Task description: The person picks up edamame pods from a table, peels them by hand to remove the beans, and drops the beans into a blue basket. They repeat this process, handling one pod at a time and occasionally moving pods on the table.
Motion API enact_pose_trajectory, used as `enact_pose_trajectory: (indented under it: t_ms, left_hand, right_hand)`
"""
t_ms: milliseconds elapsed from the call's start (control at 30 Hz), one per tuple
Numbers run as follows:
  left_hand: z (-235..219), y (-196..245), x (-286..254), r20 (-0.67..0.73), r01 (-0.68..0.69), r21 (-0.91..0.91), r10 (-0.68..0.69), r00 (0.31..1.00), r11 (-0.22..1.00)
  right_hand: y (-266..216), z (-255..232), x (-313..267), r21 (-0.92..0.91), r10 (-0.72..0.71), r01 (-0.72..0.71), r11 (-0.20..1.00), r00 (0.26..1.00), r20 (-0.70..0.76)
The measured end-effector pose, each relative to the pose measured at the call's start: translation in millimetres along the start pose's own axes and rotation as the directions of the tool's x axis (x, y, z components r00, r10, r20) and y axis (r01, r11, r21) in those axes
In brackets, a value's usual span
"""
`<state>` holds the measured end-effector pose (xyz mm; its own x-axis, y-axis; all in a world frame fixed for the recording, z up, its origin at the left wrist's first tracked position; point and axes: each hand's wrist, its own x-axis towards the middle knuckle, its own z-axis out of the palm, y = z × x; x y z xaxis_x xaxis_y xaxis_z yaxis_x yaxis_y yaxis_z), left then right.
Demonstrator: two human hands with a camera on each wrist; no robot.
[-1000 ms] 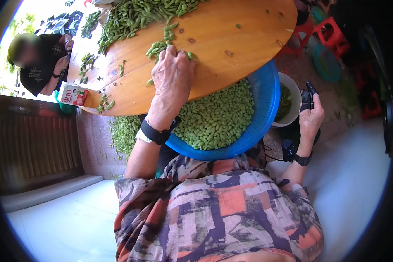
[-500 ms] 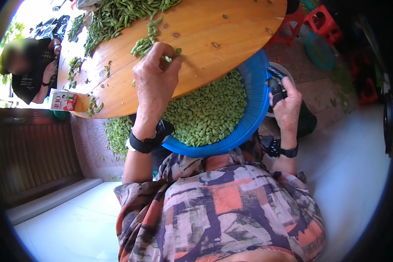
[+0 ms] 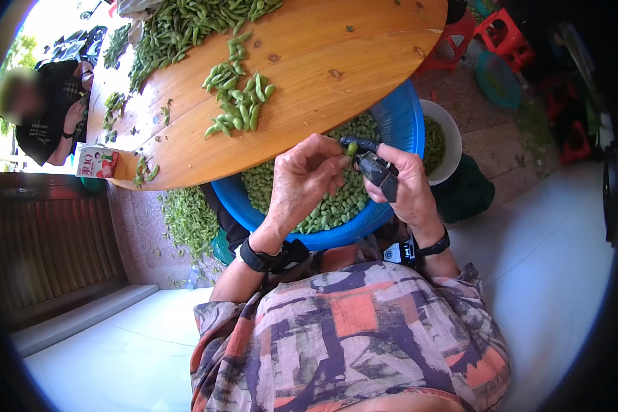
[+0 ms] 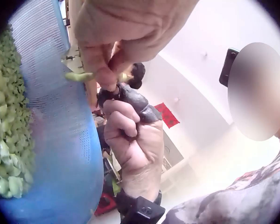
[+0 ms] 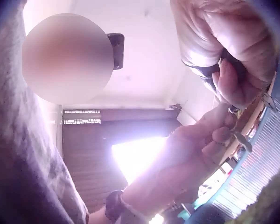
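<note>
Above the blue basin of green beans, both hands meet in the head view. The left hand pinches with thumb and fingers at a green pod. The right hand, its thumb and a finger covered in black, grips that pod from the other side. In the left wrist view, a pod end sticks out beside the fingers of the left hand, and the right hand has its other fingers curled. A pod also shows by the left hand in the right wrist view.
The wooden table bears loose pods, a large pod heap and a carton. A white bowl stands right of the basin, red stools beyond. Another person sits at the left.
The left hand has left the pods on the table and come back over the basin. The right hand has moved in from the right, and the two now meet at a pod.
</note>
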<state>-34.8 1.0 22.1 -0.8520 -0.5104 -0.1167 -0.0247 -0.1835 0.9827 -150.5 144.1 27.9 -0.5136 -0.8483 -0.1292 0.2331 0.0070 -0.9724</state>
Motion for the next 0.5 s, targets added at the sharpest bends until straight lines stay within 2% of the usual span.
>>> enact_pose_trajectory:
  t_ms: [33,67,133,267,333,367,400,433,467,500]
  left_hand:
    - [-1,-2,-1,0.017,-0.031,0.048,0.030,0.999,0.998]
    - [-1,-1,-2,0.017,-0.030,0.047,0.030,0.999,0.998]
    - [-1,0,-5,0.034,-0.086,0.174,0.081,0.996,0.981]
    - [0,-6,-11,0.026,-0.180,0.031,0.180,0.983,0.983]
    - [-3,-3,-13,0.068,-0.056,-0.279,0.078,0.995,0.959]
    - [-6,-5,-12,0.069,-0.054,-0.280,0.076,0.995,0.959]
    - [-10,-8,-10,0.165,0.068,-0.477,0.014,0.986,0.876]
    - [-13,-13,-9,0.271,0.200,-0.639,-0.026,0.962,0.743]
    - [-12,-18,-9,0.271,0.201,-0.639,-0.027,0.962,0.742]
    - [-11,-23,-10,0.294,0.246,-0.699,-0.044,0.955,0.672]
  right_hand:
    - [0,0,0,0.051,0.018,-0.019,0.999,0.999,0.033]
    - [0,0,-1,0.051,0.019,-0.020,0.999,0.999,0.032]
    - [0,1,-1,0.026,0.027,-0.028,0.999,0.999,0.021]
    - [-2,2,0,-0.076,-0.034,0.038,0.996,0.998,0.046]
    - [-4,3,-1,0.020,-0.026,0.024,1.000,0.995,0.092]
    - [-2,2,-1,0.020,-0.024,0.023,1.000,0.996,0.091]
    - [3,1,1,0.244,0.024,-0.063,0.968,0.987,0.162]
    - [6,0,2,0.448,0.053,-0.160,0.880,0.969,0.240]
    - [7,-1,2,0.448,0.055,-0.161,0.879,0.969,0.240]
    - [8,-2,2,0.423,0.051,-0.161,0.892,0.964,0.260]
